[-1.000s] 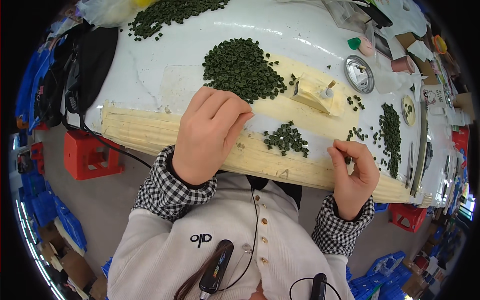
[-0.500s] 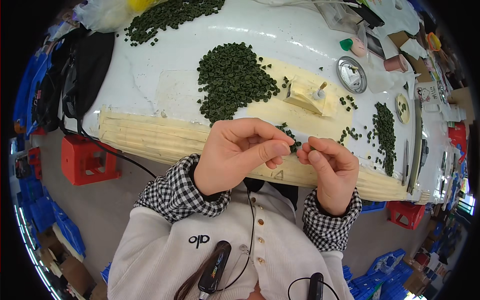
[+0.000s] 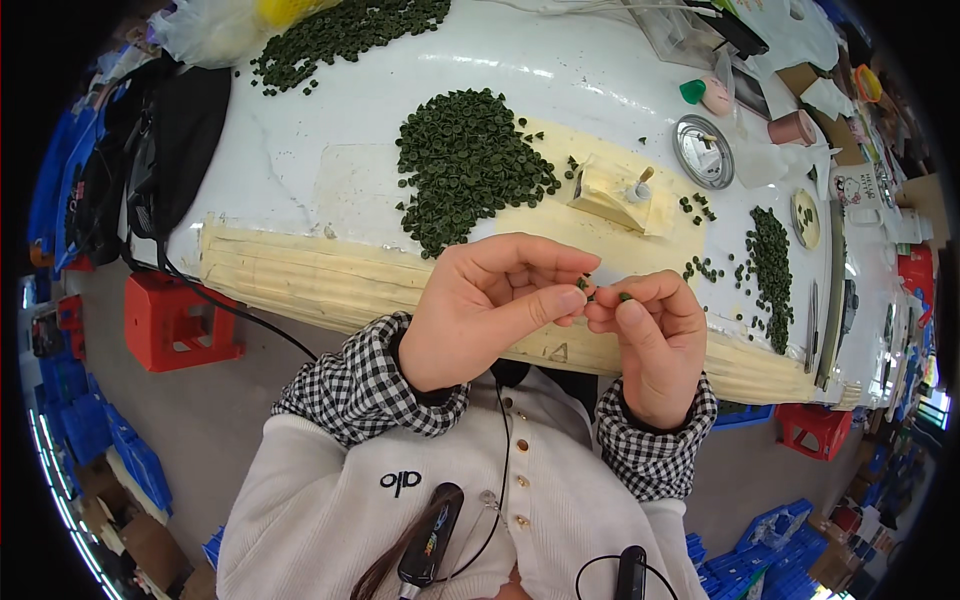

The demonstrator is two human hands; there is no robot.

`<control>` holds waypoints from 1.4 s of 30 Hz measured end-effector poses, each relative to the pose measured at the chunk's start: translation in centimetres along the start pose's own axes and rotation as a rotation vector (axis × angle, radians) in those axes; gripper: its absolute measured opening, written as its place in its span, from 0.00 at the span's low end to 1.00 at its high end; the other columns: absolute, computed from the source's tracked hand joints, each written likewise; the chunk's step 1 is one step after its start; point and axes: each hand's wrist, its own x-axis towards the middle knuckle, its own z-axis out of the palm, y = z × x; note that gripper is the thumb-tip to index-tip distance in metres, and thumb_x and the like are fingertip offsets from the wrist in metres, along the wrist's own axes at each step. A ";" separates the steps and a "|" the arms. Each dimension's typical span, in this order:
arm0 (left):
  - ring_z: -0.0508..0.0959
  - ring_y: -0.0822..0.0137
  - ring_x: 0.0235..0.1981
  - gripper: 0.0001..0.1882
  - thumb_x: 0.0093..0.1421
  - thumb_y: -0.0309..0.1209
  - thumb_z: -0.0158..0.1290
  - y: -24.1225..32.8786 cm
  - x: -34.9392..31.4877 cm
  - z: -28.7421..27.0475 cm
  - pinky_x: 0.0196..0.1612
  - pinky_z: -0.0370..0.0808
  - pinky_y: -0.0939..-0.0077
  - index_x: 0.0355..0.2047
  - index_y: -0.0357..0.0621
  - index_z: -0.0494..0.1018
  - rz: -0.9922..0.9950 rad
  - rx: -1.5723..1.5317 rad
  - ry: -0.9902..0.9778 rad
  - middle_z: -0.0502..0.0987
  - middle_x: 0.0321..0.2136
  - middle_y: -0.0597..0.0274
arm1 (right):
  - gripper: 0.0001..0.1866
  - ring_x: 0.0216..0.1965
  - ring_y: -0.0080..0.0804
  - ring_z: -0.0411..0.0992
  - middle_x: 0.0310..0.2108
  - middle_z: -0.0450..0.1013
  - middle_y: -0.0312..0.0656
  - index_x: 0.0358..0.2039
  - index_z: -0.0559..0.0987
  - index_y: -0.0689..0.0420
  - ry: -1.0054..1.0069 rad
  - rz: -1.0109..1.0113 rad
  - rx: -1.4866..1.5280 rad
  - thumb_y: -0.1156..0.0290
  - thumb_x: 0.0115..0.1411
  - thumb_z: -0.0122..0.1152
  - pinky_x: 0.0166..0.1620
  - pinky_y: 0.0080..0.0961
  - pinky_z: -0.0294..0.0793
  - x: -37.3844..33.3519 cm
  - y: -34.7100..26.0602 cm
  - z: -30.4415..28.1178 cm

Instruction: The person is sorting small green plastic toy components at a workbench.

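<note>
My left hand [image 3: 490,308] and my right hand [image 3: 658,345] meet fingertip to fingertip above the padded front edge of the table. A small dark green part [image 3: 625,297] is pinched between my right thumb and forefinger. At my left fingertips shows another small dark green piece [image 3: 583,284], partly covered by the fingers, with the left thumb and forefinger closed around it. Just beyond my hands spreads a large heap of small dark green cup-shaped parts [image 3: 465,165]. Behind my right hand stands a cream-coloured block [image 3: 606,196] with a short upright peg [image 3: 643,182].
Another green heap [image 3: 340,38] lies at the far left, and a smaller one [image 3: 770,265] at the right. A round metal lid [image 3: 703,150], a small dish [image 3: 804,218] and tweezers [image 3: 811,325] lie to the right. A black bag [image 3: 185,150] sits at the left edge, above a red stool [image 3: 180,320].
My hands have drawn closer together, the right one shifting slightly left. Green pieces show more clearly at the fingertips of both hands.
</note>
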 end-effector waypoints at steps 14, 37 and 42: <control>0.77 0.73 0.35 0.11 0.61 0.20 0.51 0.0 0.0 0.0 0.41 0.76 0.79 0.44 0.32 0.73 -0.036 0.018 -0.022 0.78 0.37 0.55 | 0.09 0.37 0.26 0.76 0.37 0.75 0.45 0.40 0.76 0.68 -0.012 -0.138 -0.094 0.85 0.58 0.55 0.43 0.20 0.75 0.2 0.4 0.0; 0.78 0.68 0.36 0.11 0.53 0.12 0.55 -0.4 0.0 -0.3 0.40 0.76 0.79 0.38 0.33 0.77 0.382 0.489 0.015 0.77 0.36 0.53 | 0.09 0.36 0.24 0.73 0.35 0.73 0.43 0.38 0.77 0.68 0.055 -0.185 -0.467 0.85 0.56 0.59 0.42 0.17 0.74 -0.2 -0.1 1.5; 0.79 0.65 0.35 0.13 0.52 0.13 0.56 0.2 -0.1 -0.2 0.37 0.77 0.78 0.38 0.36 0.78 0.521 0.757 0.024 0.78 0.35 0.54 | 0.09 0.38 0.26 0.74 0.36 0.73 0.45 0.39 0.77 0.69 0.022 -0.200 -0.477 0.85 0.57 0.56 0.43 0.18 0.74 -0.4 -0.5 1.7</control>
